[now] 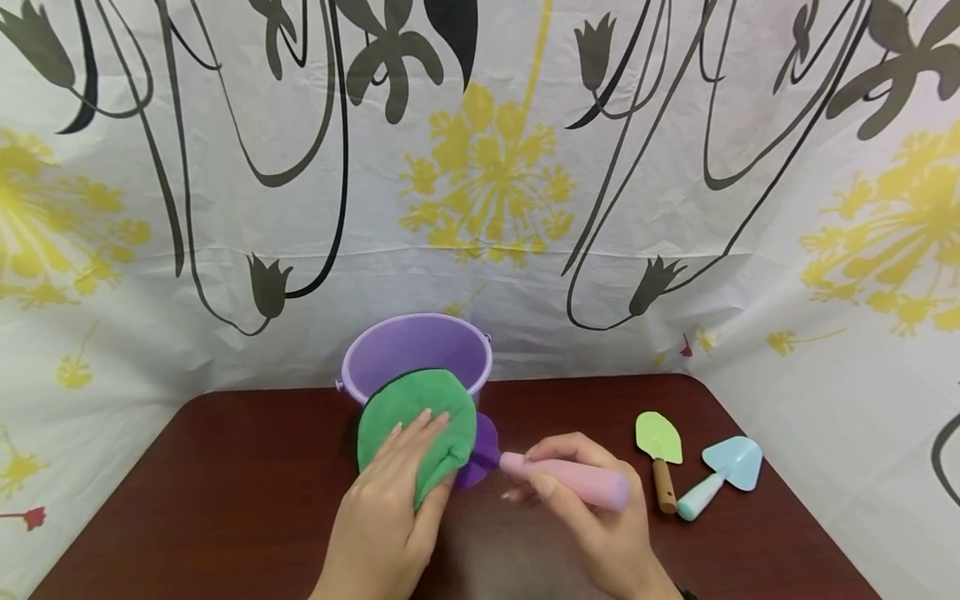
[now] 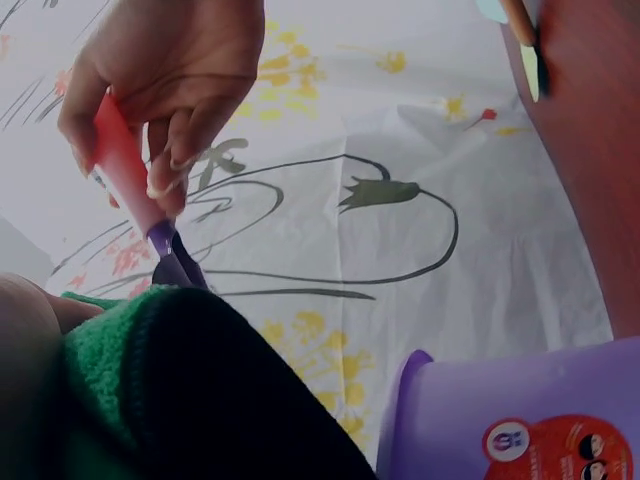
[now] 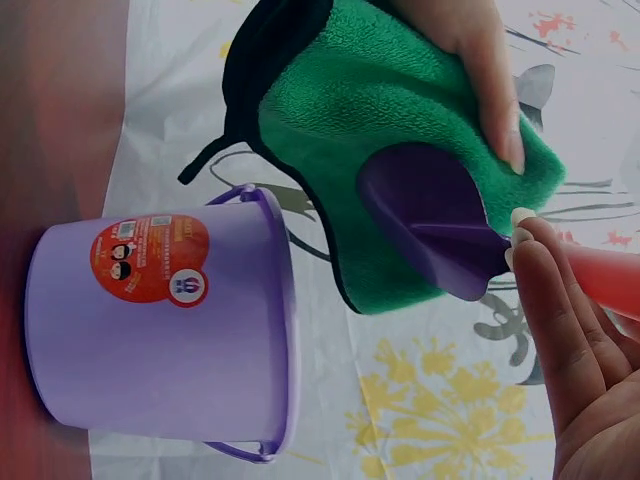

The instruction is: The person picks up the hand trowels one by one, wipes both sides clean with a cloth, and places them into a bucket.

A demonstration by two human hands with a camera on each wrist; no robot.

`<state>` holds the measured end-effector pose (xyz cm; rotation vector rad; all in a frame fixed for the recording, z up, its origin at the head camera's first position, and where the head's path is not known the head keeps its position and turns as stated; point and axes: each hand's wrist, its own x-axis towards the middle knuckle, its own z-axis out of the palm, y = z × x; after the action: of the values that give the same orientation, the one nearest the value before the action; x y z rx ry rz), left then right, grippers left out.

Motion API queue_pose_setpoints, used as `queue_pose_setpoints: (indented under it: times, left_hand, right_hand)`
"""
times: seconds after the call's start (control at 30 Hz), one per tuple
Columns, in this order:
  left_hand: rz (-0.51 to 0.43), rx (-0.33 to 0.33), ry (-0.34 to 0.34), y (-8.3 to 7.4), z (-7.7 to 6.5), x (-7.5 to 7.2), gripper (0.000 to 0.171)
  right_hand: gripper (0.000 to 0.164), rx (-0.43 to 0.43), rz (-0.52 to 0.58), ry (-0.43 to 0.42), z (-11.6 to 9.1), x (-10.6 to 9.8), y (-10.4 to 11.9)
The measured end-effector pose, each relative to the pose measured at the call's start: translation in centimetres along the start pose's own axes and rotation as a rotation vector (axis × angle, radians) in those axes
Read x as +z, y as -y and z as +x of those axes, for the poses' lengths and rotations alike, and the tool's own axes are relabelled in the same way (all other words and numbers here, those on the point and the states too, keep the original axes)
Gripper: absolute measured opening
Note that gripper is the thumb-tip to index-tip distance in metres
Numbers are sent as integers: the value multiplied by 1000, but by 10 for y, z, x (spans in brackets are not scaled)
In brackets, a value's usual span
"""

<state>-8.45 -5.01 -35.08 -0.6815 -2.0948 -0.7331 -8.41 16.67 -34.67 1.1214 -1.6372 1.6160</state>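
Observation:
My left hand (image 1: pixel 386 508) holds a green cloth (image 1: pixel 405 408) with a dark edge, its fingers lying over the cloth and its thumb at the lower side. My right hand (image 1: pixel 607 521) grips the pink handle of a small toy trowel (image 1: pixel 573 482) with a purple blade. In the right wrist view the trowel blade (image 3: pixel 425 215) lies against the fluffy face of the cloth (image 3: pixel 330 90), which hangs behind it. From the head view the cloth hides part of the blade. Both hands are above the table, in front of a purple bucket (image 1: pixel 356 360).
On the right of the dark red table (image 1: pixel 247 483) lie a green trowel (image 1: pixel 658 437) with a wooden handle and a light blue trowel (image 1: pixel 735 462). A white patterned curtain (image 1: pixel 510 317) hangs behind and beside the table. The bucket bears a red label (image 3: pixel 150 258).

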Motion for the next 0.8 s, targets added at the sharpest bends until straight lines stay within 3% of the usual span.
queue_pose_setpoints:
  times: [0.13, 0.33, 0.43, 0.63, 0.73, 0.8]
  left_hand:
    - [25, -40, -7, 2, 1, -6, 50]
    - [68, -46, -61, 5, 2, -11, 50]
    - [98, -81, -83, 7, 3, -13, 49]
    - [19, -317, -56, 7, 4, -19, 34]
    - [-128, -465, -41, 9, 8, -24, 16]
    - [-251, -550, -46, 10, 10, -28, 21]
  right_hand:
    - [35, -37, -4, 7, 1, -1, 4]
    - [35, -8, 111, -14, 3, -5, 9]
    - [34, -6, 123, -29, 4, -7, 12]
    - [37, -18, 115, -13, 5, -7, 12]
    - [38, -79, 87, 3, 7, -6, 10]
    - [37, -127, 69, 8, 9, -6, 10]
